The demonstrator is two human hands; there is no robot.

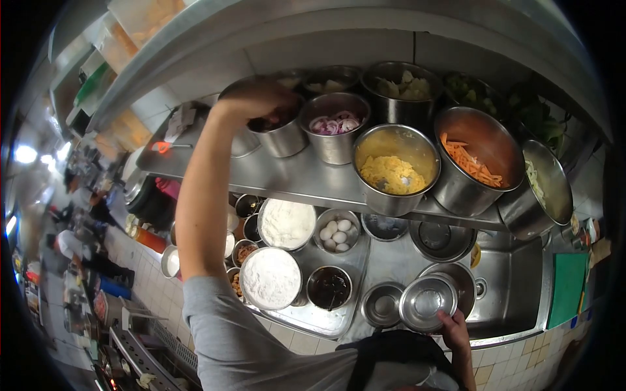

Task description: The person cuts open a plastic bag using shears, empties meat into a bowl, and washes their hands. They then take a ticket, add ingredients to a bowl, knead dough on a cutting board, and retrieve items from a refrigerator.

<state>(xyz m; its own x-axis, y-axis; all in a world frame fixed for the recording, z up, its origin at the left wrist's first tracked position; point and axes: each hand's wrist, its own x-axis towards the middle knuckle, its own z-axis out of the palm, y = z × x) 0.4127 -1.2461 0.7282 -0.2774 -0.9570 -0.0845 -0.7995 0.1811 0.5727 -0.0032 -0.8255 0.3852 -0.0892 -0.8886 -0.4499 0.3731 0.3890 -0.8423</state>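
Observation:
My left arm reaches up to the shelf, and my left hand (261,101) is blurred over a steel pot (282,138); its fingers dip toward the dark contents and are hidden. Beside that pot stands one with sliced red onion (334,124). Low at the right, my right hand (454,329) grips the rim of a shallow steel bowl (428,302), which looks empty. This bowl is above the counter, partly over a larger steel bowl (460,280) and next to a small one (383,305).
Pots of yellow shreds (394,174), orange strips (469,159) and pale shreds (536,179) line the shelf (313,192). Below are white powder containers (270,278), eggs (336,234), dark sauce (328,288), a sink (508,287) and a green board (566,290). People stand far left.

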